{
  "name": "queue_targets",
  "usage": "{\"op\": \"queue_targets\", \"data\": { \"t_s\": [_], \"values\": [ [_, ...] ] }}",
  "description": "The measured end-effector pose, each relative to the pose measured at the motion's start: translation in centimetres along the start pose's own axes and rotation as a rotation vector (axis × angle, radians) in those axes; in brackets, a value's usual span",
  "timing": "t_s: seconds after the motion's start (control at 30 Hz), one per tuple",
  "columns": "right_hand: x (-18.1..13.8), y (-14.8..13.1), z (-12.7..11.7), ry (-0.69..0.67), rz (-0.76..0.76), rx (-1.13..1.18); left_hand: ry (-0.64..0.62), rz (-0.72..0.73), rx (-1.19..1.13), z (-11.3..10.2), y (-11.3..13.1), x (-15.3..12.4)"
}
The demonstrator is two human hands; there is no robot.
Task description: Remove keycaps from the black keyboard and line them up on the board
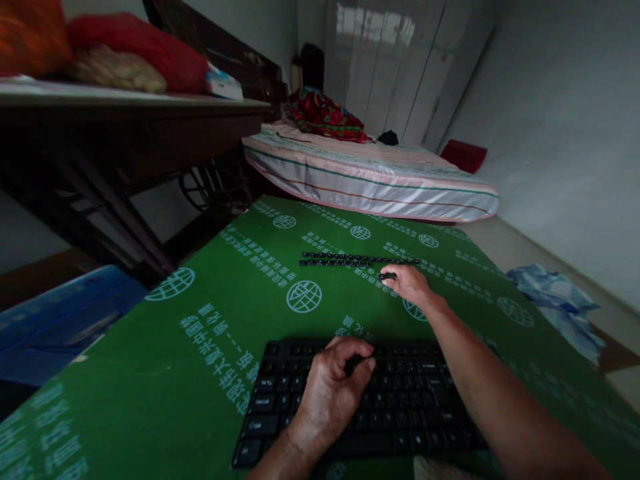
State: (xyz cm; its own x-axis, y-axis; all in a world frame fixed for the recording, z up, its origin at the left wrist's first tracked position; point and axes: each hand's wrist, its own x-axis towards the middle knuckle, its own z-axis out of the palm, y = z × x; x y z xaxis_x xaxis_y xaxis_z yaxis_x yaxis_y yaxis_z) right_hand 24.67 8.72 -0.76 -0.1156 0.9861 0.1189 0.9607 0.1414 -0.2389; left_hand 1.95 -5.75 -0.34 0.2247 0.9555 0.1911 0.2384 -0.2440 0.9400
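A black keyboard lies across the near part of a green board. My left hand rests over its upper middle, thumb and forefinger curled together near the top row of keys; whatever is between them, if anything, I cannot make out. Farther forward, my right hand pinches a small black keycap just above the board. Beyond it, several loose black keycaps are lined up in two rows on the board, the far row reaching farther right. My left hand hides part of the keyboard's middle.
The green board carries printed globes and writing. A bed stands past its far edge. At left are a dark table with bags and a blue box. Crumpled blue-white cloth lies at right.
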Motion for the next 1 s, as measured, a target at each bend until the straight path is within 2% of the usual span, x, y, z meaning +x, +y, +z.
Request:
{"op": "queue_targets", "data": {
  "t_s": [0.17, 0.37, 0.5, 1.0],
  "values": [
    [0.0, 0.0, 0.0, -0.008, 0.002, -0.013, -0.008, 0.003, 0.009, -0.1, 0.0, 0.0],
    [-0.6, -0.1, 0.5, 0.167, 0.035, -0.047, -0.016, 0.005, 0.027, -0.1, 0.3, 0.0],
    [-1.1, -0.4, 0.8, 0.223, 0.022, -0.040, -0.012, 0.006, 0.029, -0.1, 0.3, 0.0],
    [-0.1, -1.3, 1.6, 0.188, -0.048, -0.074, -0.020, -0.012, 0.039, -0.2, 0.7, 0.0]
  ]
}}
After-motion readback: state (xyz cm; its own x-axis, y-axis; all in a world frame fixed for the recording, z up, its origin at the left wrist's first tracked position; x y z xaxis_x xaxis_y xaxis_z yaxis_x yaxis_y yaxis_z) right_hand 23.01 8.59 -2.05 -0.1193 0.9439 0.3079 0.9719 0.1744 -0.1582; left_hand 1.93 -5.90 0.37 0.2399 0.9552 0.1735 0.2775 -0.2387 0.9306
